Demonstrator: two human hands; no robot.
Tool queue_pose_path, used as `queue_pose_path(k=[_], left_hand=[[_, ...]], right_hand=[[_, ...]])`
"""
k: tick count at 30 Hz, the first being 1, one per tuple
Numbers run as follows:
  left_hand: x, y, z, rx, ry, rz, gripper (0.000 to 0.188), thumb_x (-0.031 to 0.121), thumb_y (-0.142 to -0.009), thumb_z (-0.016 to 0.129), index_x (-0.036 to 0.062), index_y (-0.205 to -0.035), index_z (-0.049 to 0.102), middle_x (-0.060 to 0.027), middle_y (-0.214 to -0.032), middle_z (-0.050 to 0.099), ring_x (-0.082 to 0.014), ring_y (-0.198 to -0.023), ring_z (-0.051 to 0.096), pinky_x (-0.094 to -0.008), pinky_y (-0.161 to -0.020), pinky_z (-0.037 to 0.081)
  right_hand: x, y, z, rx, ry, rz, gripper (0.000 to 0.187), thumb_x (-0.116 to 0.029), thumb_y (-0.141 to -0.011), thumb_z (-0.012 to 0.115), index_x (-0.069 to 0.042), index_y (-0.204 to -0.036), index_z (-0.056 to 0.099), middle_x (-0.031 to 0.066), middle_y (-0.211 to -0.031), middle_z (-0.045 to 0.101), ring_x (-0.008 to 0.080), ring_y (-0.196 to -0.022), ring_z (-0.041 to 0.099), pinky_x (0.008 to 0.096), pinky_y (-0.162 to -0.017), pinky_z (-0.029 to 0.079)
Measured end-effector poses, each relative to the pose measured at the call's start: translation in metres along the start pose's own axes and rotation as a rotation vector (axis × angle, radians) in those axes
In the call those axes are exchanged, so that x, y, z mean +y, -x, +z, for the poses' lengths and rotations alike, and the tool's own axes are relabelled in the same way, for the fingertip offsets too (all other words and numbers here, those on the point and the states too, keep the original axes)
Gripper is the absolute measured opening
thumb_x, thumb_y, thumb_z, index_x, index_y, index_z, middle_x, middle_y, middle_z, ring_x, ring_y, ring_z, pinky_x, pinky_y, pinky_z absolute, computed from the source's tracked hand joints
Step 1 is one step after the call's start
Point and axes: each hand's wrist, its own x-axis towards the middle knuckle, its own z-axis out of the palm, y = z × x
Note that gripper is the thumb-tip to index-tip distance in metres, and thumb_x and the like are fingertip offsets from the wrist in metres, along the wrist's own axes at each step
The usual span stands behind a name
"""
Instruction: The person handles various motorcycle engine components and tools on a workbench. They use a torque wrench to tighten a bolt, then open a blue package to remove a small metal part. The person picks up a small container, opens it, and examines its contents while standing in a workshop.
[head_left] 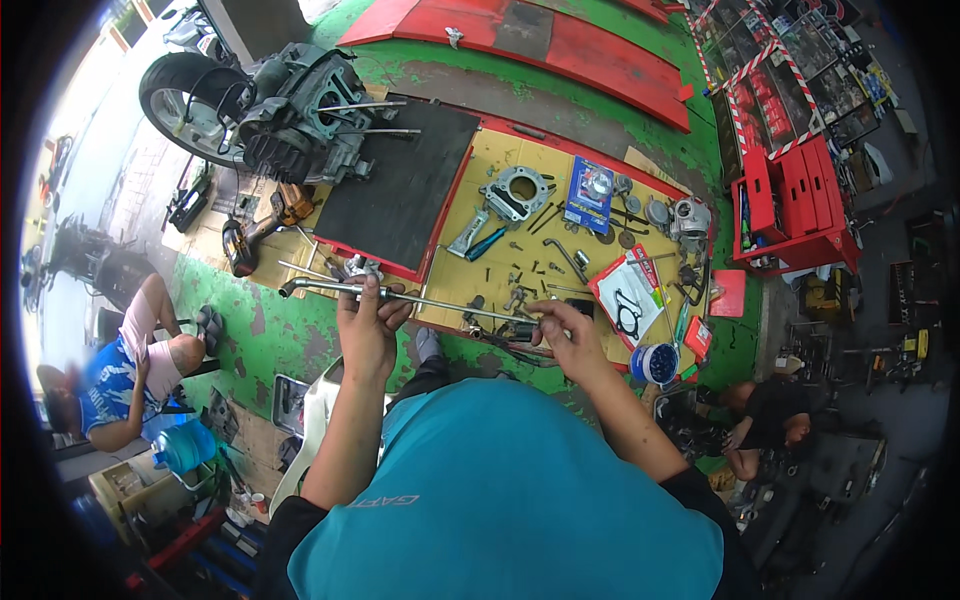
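Observation:
My left hand (371, 312) is closed around a long silver bar-shaped wrench (450, 304) with a bent end at the left, held level over the near edge of the work table. A thinner rod lies beside that bent end; whether it belongs to the wrench is hard to tell. At the wrench's right end, beside a dark cylindrical piece (518, 331), the fingers of my right hand (570, 340) are curled in a pinch. What exactly they grip is partly hidden. Beyond the hands, small bolts and metal parts (520, 297) lie on the cardboard-covered table.
A scooter engine with wheel (290, 110) stands at the far left, near a cordless drill (262, 228). A cylinder block (517, 190), blue box (588, 195), gasket packet (627, 303) and blue cup (655, 364) cover the table's right. Two people sit nearby, left and right.

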Motion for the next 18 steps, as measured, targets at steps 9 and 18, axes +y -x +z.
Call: queue_pose_path(k=[9, 18], left_hand=[[0.014, -0.041, -0.009, 0.040, -0.014, -0.014, 0.022, 0.024, -0.102, 0.063, 0.0116, -0.112, 0.049, -0.0134, -0.096, 0.068, -0.0239, -0.077, 0.073, -0.0326, -0.069, 0.063], [0.036, -0.071, -0.006, -0.008, -0.012, -0.054, 0.022, 0.026, -0.102, 0.063, 0.0108, -0.110, 0.049, -0.0142, -0.092, 0.068, -0.0305, -0.086, 0.074, -0.0316, -0.071, 0.064]], right_hand=[[-0.016, -0.038, 0.028, 0.059, 0.217, -0.074, 0.026, -0.021, -0.097, 0.066, -0.001, -0.113, 0.061, 0.0097, -0.080, 0.063, 0.0151, -0.070, 0.060, 0.0312, -0.066, 0.047], [-0.040, -0.054, 0.043, 0.112, 0.079, 0.021, 0.024, -0.014, -0.094, 0.069, 0.000, -0.113, 0.063, 0.0039, -0.087, 0.064, 0.0120, -0.071, 0.058, 0.0260, -0.064, 0.047]])
